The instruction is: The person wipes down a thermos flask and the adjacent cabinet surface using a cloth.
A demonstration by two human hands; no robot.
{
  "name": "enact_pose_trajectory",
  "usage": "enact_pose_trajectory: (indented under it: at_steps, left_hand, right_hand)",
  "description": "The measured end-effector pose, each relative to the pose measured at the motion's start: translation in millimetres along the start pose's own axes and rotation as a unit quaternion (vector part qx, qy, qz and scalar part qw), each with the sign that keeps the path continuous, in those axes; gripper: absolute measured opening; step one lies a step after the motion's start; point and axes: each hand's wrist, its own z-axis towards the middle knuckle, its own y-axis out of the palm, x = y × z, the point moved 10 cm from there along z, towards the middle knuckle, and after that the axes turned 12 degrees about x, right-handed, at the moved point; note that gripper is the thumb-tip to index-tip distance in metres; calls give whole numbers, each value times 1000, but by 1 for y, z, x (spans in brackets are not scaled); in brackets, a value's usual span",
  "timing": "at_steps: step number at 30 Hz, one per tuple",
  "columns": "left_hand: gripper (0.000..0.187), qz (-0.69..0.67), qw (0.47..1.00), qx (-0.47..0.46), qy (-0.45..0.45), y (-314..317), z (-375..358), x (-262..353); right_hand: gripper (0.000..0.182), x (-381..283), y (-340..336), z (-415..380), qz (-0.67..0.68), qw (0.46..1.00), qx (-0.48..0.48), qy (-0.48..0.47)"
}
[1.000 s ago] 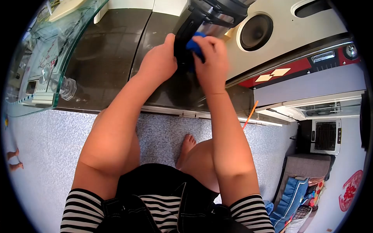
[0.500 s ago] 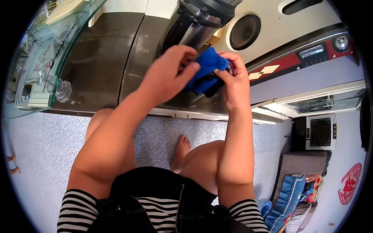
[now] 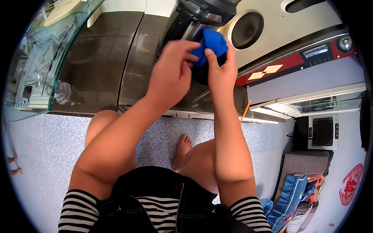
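Observation:
A blue cloth (image 3: 215, 42) is bunched in my right hand (image 3: 222, 64), its thumb pressed on the front of the cloth. Something black shows behind and below it, partly covered by my fingers. My left hand (image 3: 173, 70) hovers at the cloth's left edge, fingers apart and slightly blurred. Just behind both hands stands a black-and-silver appliance (image 3: 190, 29) on the dark cabinet top (image 3: 97, 58).
A cream speaker panel (image 3: 268, 23) with a round black driver lies to the right. Glass shelving (image 3: 58, 73) fills the left side, a clear faceted glass piece (image 3: 63, 92) beside it. A thin orange stick (image 3: 245, 111) shows by my right forearm.
Both hands and the blue cloth have moved up toward the appliance, the right hand also leftward. My left fingers have spread. The orange stick has come into view.

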Motion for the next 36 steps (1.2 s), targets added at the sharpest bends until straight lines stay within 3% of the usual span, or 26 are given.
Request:
enact_pose_trajectory:
  at_steps: [2,5,7,9,12,13,15,19,21,22,24,25,27,31,35,36]
  left_hand:
    - [44,153,964,150,158,-36,12,25]
    - [40,215,946,194,143,-56,31,11]
    - [36,215,958,164,94,-57,41,-12]
    - [31,112,983,20,-146,-38,40,-70]
    - [27,126,984,30,-119,-36,42,-72]
    - [26,150,982,27,-110,-35,41,-71]
    - [25,150,982,31,-109,-35,40,-72]
    - [30,155,981,34,-114,-38,37,-69]
    - [30,167,978,28,-120,-39,38,-64]
    - [30,177,975,18,-130,-37,36,-64]
    - [27,189,975,25,-109,-36,36,-61]
    - [23,203,974,37,-88,-37,37,-57]
    - [23,193,977,35,-87,-35,36,-60]
    - [25,161,978,-4,-131,-32,37,-66]
    - [24,202,971,-4,-129,-35,40,-56]
    - [22,199,973,1,-117,-35,40,-57]
  right_hand:
    - [55,-23,-4,3,-11,998,46,-29]
    - [44,-31,-5,8,0,989,123,-85]
    - [45,-44,7,6,-78,972,114,-191]
    - [48,-46,11,2,-78,963,128,-226]
    - [45,-41,37,-9,-195,952,0,-235]
    - [45,-42,40,-18,-196,952,0,-236]
    - [39,-9,71,-43,-249,947,-141,-146]
    - [40,2,70,-47,-207,958,-160,-114]
    - [38,9,67,-44,-239,935,-242,-100]
    - [38,8,61,-43,-240,935,-241,-98]
    - [39,-11,30,-27,-192,968,-101,-125]
    - [39,-14,29,-21,-194,968,-102,-126]
    - [42,-49,-3,-5,-60,977,74,-192]
    - [44,-60,2,-3,-32,975,96,-197]
    - [44,-37,36,-15,-87,976,-10,-199]
    - [43,-29,47,-21,-100,980,-46,-164]
